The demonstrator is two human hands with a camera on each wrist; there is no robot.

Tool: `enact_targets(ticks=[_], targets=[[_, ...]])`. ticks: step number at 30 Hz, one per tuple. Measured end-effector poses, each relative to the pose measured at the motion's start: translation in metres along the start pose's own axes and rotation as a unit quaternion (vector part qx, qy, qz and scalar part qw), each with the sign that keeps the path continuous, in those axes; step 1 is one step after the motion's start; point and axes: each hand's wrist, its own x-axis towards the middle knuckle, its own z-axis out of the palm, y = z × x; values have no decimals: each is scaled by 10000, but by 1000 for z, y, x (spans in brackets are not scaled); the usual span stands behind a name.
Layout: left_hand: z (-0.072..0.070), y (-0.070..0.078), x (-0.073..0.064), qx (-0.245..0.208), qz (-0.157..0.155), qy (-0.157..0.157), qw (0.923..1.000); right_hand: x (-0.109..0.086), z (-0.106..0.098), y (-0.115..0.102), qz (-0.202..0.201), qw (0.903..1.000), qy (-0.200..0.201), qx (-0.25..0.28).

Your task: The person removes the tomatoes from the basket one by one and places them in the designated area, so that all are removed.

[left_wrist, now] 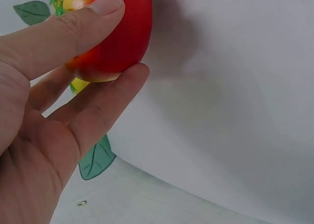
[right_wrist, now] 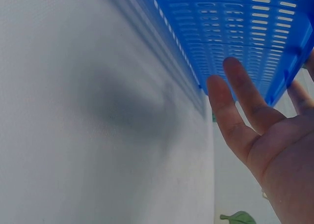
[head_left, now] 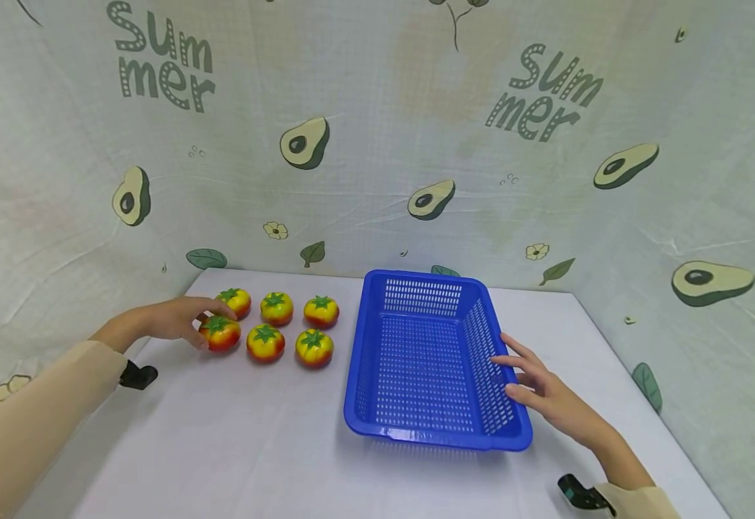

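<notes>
My left hand point(head_left: 179, 318) is at the left end of two rows of red-and-yellow tomatoes with green star-shaped tops. It holds the front-left tomato point(head_left: 221, 334) between thumb and fingers; in the left wrist view this tomato point(left_wrist: 120, 37) shows its red side. Behind it is another tomato point(head_left: 237, 301), partly covered by the hand. My right hand point(head_left: 549, 393) is at the right side of a blue plastic basket point(head_left: 438, 441), with fingertips over the rim. From the right wrist view, two extended fingers point(right_wrist: 240, 86) of that hand lie outside the slotted wall.
Several other tomatoes, such as the front-middle one point(head_left: 265, 344) and the back-right one point(head_left: 321, 311), stand left of the basket on a white table point(head_left: 221, 440). A printed cloth point(head_left: 364, 94) with avocados and lettering rises behind and at both sides.
</notes>
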Motion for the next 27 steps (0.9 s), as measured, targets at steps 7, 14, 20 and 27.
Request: enact_targets(ticks=[7,14,20,27], targets=[[4,-6,0,-37,-86,-14,10000,-1,0,-2,16,10000,10,-23],[7,-6,-2,-174,-91,-4,9998,-1,0,-1,-32,9999,34,-92],[7,-6,-2,-379,-83,-34,9992,-1,0,1,18,9999,41,-100],[9,-8,-2,-352,-49,-11,9994,-1,0,0,-10,9999,74,-138]])
